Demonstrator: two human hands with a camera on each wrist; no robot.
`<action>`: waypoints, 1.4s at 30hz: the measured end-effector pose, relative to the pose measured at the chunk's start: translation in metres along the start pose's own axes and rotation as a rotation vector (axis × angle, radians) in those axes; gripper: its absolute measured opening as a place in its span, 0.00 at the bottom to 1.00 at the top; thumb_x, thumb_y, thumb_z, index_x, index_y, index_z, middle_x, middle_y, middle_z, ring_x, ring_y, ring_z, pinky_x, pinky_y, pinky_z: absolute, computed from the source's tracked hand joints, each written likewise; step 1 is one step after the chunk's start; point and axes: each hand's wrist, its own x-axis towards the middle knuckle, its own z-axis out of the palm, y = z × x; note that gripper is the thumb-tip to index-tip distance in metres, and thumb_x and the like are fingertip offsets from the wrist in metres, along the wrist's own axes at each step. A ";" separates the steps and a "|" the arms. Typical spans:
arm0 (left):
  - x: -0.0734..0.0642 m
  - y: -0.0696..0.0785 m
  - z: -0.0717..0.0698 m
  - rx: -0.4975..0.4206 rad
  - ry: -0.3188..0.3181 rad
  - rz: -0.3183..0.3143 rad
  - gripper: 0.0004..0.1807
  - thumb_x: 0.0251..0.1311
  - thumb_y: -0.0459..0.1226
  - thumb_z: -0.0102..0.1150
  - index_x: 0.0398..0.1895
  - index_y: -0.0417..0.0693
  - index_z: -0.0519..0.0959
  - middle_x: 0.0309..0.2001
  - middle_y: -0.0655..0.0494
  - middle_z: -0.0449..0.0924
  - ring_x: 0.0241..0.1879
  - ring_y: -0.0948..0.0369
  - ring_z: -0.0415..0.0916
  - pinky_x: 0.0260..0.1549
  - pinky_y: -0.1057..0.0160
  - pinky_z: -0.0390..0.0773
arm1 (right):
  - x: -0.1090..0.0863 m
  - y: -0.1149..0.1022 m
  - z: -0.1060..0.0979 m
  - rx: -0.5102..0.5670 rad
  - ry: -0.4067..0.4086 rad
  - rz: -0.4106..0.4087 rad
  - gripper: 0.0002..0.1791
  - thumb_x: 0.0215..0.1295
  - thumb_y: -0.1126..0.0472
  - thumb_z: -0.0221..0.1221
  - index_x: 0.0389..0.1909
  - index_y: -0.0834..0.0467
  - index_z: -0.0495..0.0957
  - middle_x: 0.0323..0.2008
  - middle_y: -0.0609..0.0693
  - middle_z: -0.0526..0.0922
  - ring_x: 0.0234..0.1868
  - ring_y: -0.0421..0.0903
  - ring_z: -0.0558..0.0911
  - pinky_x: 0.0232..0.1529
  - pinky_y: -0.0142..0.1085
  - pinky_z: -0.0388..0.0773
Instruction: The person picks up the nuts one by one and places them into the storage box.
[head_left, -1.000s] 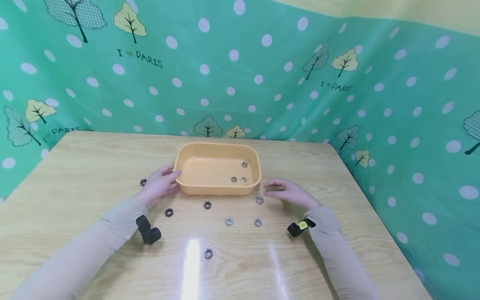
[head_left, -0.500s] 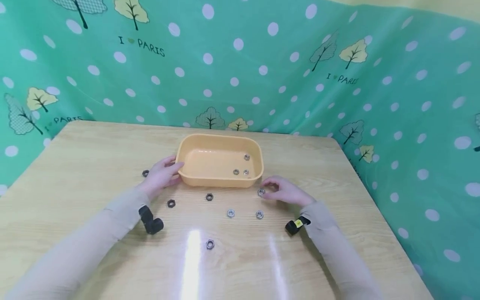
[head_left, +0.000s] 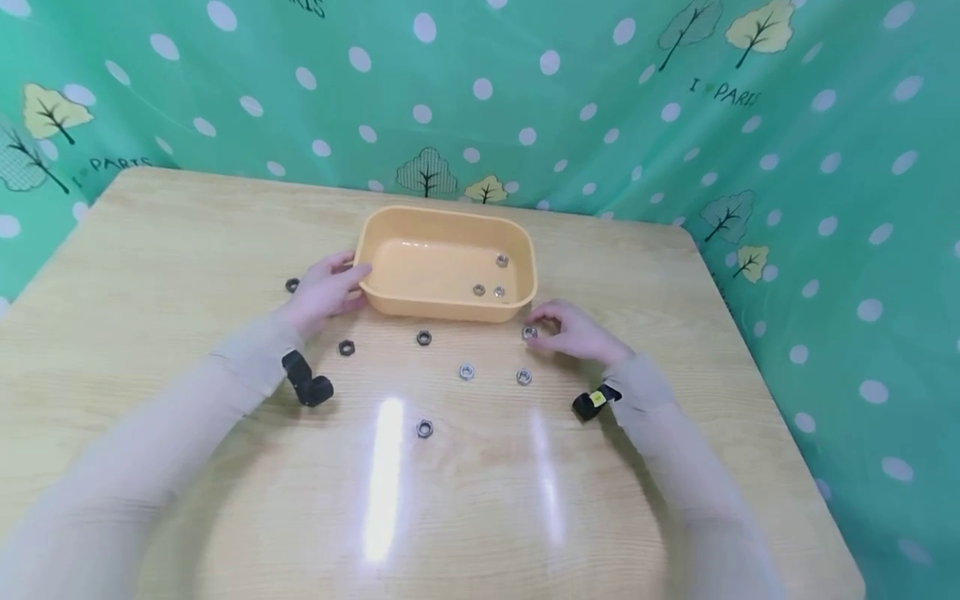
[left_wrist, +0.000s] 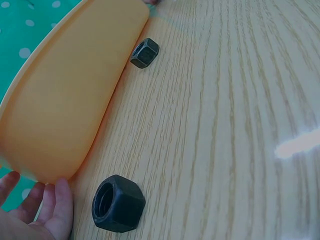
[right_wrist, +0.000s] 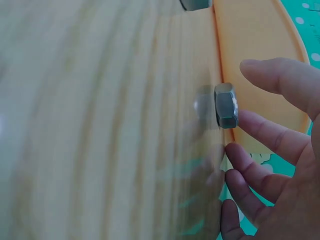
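Note:
A light-orange plastic tray (head_left: 450, 308) stands on the table with 3 small hex nuts (head_left: 479, 290) in its right part. My left hand (head_left: 321, 293) holds the tray's left end, thumb over the rim and fingers against the outer wall. By the tray's front right corner, my right hand (head_left: 573, 333) reaches round a silver hex nut (right_wrist: 226, 106) on the tabletop. In the right wrist view the index fingertip meets or nearly meets that nut, while the thumb (right_wrist: 272, 75) stays apart from it.
Dark nuts lie near the left hand, one large in the left wrist view (left_wrist: 119, 204). Further nuts, a silver one (head_left: 467, 371), another (head_left: 523, 377) and a darker one (head_left: 424, 428), lie in front of the tray. A green dotted cloth (head_left: 360, 108) hangs behind the table.
My right hand has moved left to the silver nut by the tray's corner. The left hand keeps its hold on the tray. The head view has tilted downward.

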 end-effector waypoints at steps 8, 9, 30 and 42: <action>0.006 0.021 -0.002 -0.017 0.004 0.033 0.37 0.70 0.44 0.47 0.75 0.45 0.44 0.73 0.42 0.51 0.68 0.51 0.60 0.63 0.63 0.71 | 0.009 -0.007 -0.016 -0.037 0.027 -0.011 0.23 0.53 0.61 0.68 0.50 0.63 0.77 0.53 0.60 0.76 0.58 0.56 0.71 0.67 0.50 0.63; 0.005 0.021 -0.002 -0.017 0.002 0.031 0.37 0.70 0.44 0.47 0.75 0.45 0.44 0.73 0.42 0.51 0.68 0.51 0.60 0.64 0.62 0.70 | 0.008 -0.009 -0.016 -0.034 0.025 -0.001 0.23 0.53 0.61 0.68 0.50 0.62 0.77 0.53 0.60 0.76 0.58 0.56 0.71 0.68 0.50 0.63; -0.006 -0.010 0.000 -0.001 -0.017 -0.005 0.37 0.70 0.43 0.46 0.75 0.44 0.43 0.74 0.41 0.47 0.69 0.48 0.58 0.63 0.61 0.70 | -0.004 0.000 0.011 -0.097 -0.002 0.009 0.20 0.49 0.59 0.71 0.44 0.59 0.80 0.47 0.56 0.78 0.51 0.52 0.74 0.61 0.49 0.70; -0.005 -0.004 0.000 -0.004 -0.013 0.007 0.37 0.70 0.44 0.46 0.75 0.45 0.42 0.74 0.41 0.47 0.68 0.48 0.58 0.64 0.60 0.70 | -0.002 -0.006 0.004 -0.105 0.018 0.013 0.20 0.49 0.60 0.70 0.44 0.59 0.80 0.48 0.57 0.77 0.52 0.54 0.74 0.62 0.50 0.69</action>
